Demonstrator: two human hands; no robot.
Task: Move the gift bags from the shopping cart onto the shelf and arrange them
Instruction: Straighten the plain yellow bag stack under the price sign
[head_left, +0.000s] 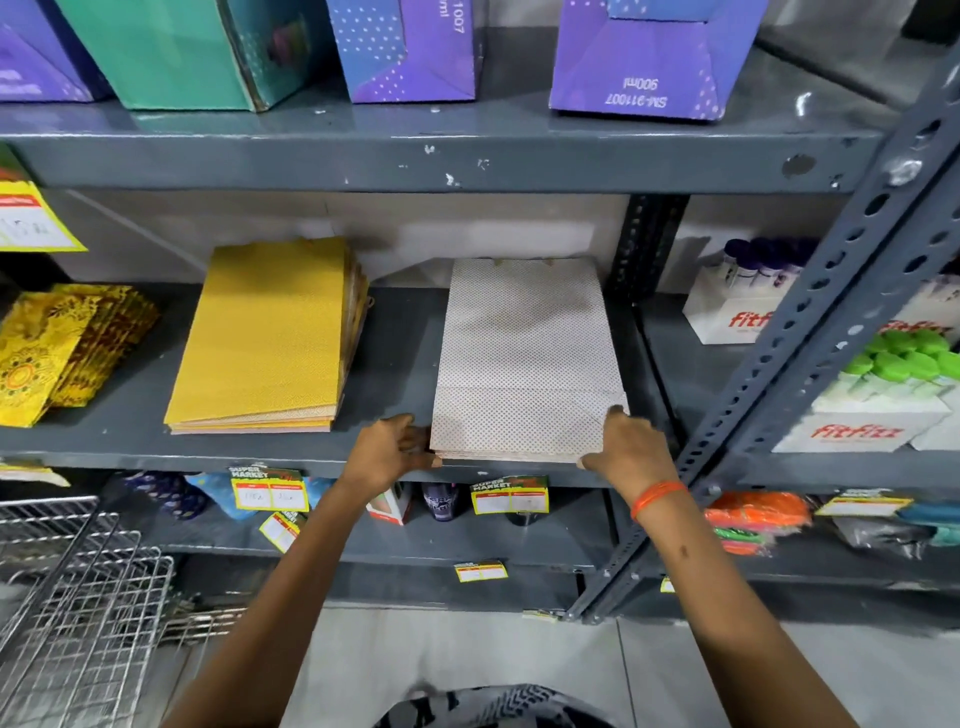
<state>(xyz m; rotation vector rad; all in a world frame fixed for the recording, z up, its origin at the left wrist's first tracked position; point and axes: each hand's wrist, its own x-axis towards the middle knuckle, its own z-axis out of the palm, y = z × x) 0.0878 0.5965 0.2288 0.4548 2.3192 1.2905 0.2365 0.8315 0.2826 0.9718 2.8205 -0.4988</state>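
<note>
Both hands grip the white dotted gift-bag stack (524, 364): left hand (389, 449) at 9 o'clock corner, right hand (631, 441) at 3 o'clock. Recommend squaring edges flush with shelf (395, 353) front.

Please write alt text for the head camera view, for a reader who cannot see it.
Both hands, left hand and right hand, grip the near corners of a flat stack of white dotted gift bags lying on a grey metal shelf. To its left lie a yellow bag stack and gold patterned bags; a wire shopping cart stands lower left.
</note>
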